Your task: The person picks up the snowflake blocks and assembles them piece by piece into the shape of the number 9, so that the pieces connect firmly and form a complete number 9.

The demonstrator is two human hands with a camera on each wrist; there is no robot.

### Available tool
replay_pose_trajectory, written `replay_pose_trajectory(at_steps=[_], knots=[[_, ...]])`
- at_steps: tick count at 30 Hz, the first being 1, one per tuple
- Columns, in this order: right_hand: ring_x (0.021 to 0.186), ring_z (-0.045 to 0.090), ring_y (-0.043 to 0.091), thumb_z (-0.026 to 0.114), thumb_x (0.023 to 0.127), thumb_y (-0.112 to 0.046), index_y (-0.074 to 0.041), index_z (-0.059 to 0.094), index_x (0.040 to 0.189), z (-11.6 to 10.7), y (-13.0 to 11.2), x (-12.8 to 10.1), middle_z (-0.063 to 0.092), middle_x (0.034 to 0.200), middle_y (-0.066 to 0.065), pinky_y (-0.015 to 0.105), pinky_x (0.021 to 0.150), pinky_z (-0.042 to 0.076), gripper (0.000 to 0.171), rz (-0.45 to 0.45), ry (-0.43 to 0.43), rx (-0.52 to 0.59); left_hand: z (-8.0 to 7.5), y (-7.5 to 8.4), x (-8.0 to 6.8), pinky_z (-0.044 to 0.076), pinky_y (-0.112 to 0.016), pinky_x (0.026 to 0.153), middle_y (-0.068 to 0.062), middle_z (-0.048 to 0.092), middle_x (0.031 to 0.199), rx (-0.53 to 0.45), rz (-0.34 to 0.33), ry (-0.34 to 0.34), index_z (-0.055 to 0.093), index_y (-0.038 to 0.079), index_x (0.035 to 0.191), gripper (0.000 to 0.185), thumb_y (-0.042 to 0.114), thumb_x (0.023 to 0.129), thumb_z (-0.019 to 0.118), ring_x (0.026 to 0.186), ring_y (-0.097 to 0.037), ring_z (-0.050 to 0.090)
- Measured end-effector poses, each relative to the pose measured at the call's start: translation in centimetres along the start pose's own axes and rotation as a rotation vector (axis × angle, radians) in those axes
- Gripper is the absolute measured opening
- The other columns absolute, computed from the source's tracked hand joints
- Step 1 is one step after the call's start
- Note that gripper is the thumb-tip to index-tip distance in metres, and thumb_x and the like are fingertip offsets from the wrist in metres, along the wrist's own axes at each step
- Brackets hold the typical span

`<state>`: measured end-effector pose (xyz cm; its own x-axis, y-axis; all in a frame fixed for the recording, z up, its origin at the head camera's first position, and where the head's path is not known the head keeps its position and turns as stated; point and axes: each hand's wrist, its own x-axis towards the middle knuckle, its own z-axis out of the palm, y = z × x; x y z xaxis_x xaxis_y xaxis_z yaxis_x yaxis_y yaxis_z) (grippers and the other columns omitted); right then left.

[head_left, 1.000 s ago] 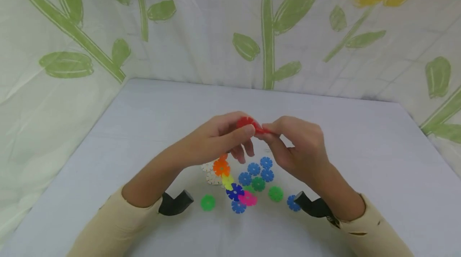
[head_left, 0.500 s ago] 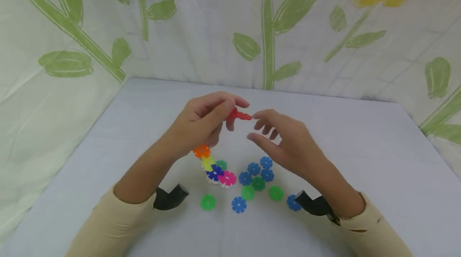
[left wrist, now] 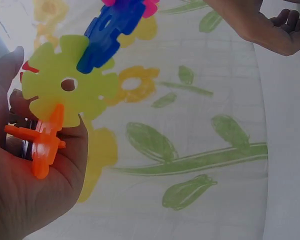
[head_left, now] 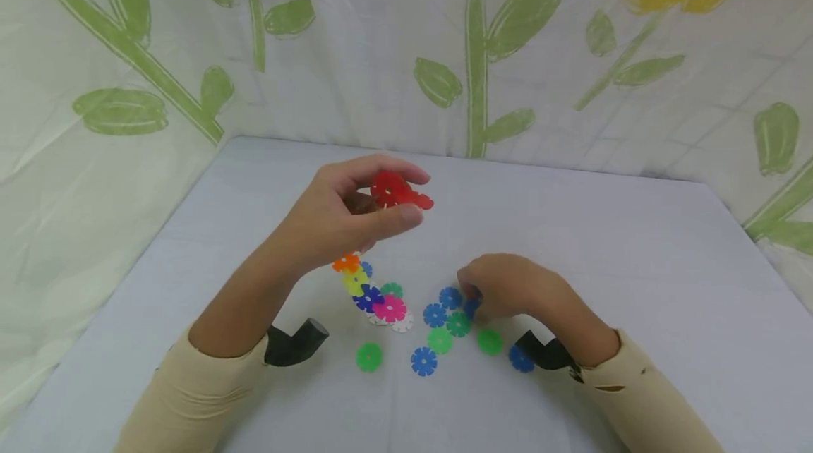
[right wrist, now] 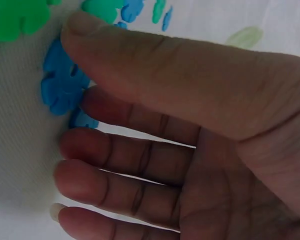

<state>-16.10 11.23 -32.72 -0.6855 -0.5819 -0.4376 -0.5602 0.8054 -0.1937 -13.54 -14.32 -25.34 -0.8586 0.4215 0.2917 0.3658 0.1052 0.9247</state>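
My left hand (head_left: 336, 220) is raised above the table, holding red snowflake discs (head_left: 387, 188) between thumb and fingers. Linked below them, a chain hangs from the hand: an orange disc (left wrist: 45, 145), a yellow disc (left wrist: 70, 85), a dark blue disc (left wrist: 112, 32) and a pink disc (head_left: 389, 308). Down at the tabletop, my right hand (head_left: 511, 287) is over the blue discs. In the right wrist view its thumb and forefinger reach to either side of a blue disc (right wrist: 62, 82), and the other fingers stretch out. The disc lies on the table, partly covered by the thumb.
Loose discs lie on the white table (head_left: 603, 248): several blue ones (head_left: 424, 361), green ones (head_left: 369, 357) and white ones (head_left: 402, 321) partly behind the chain. A flower-printed curtain (head_left: 381, 51) stands behind. Dark camera mounts (head_left: 295, 343) project beside both wrists.
My right hand has let go of the red discs and moved down to the blue discs. My left hand has shifted left and up, carrying the chain with it.
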Motion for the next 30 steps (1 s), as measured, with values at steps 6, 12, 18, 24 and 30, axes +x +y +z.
replay_pose_trajectory(at_steps=[6,12,18,24,30], knots=[[0.073,0.049,0.017,0.086,0.079,-0.017,-0.014,0.058,0.083,0.2,0.0,0.1,0.052,0.074,-0.002,0.032,0.066,0.045,0.028,0.005,0.011,0.009,0.1,-0.1,0.0,0.047,-0.028,0.054,-0.001,0.07,0.102,0.053,0.02,-0.013,0.071,0.012,0.12,0.034,0.014,0.086,0.076,0.064,-0.028,0.055],[0.071,0.051,0.016,0.083,0.082,-0.019,-0.018,0.057,0.082,-0.2,0.3,-0.3,0.053,0.07,-0.002,0.031,0.064,0.046,0.026,0.007,-0.031,0.045,0.3,-0.2,-0.1,0.045,-0.026,0.054,0.001,0.072,0.102,0.05,0.044,-0.05,0.072,0.01,0.119,0.032,0.012,0.087,0.076,0.071,-0.029,0.058],[0.069,0.054,0.01,0.074,0.09,-0.014,-0.021,0.063,0.089,-1.8,1.1,-1.4,0.055,0.072,-0.009,0.028,0.064,0.051,0.013,-0.189,0.096,0.157,0.6,-0.5,0.1,0.044,-0.028,0.052,0.003,0.072,0.1,0.088,0.099,-0.055,0.072,0.011,0.118,0.032,0.011,0.086,0.077,0.062,-0.025,0.055],[0.077,0.063,0.007,0.074,0.09,-0.004,-0.015,0.068,0.102,-3.5,0.9,-3.7,0.066,0.088,-0.013,0.028,0.069,0.056,0.017,-0.474,0.516,0.36,1.3,-0.9,0.2,0.045,-0.03,0.052,0.008,0.07,0.101,0.174,0.149,-0.045,0.072,0.013,0.119,0.036,0.015,0.085,0.08,0.061,-0.019,0.054],[0.072,0.067,0.009,0.072,0.083,0.012,-0.007,0.067,0.107,-3.9,-0.4,-5.1,0.07,0.089,-0.004,0.026,0.067,0.058,0.031,-0.625,0.807,0.481,2.3,-1.0,0.0,0.046,-0.03,0.052,0.01,0.069,0.097,0.205,0.193,-0.082,0.071,0.012,0.119,0.038,0.016,0.083,0.083,0.059,-0.014,0.053]])
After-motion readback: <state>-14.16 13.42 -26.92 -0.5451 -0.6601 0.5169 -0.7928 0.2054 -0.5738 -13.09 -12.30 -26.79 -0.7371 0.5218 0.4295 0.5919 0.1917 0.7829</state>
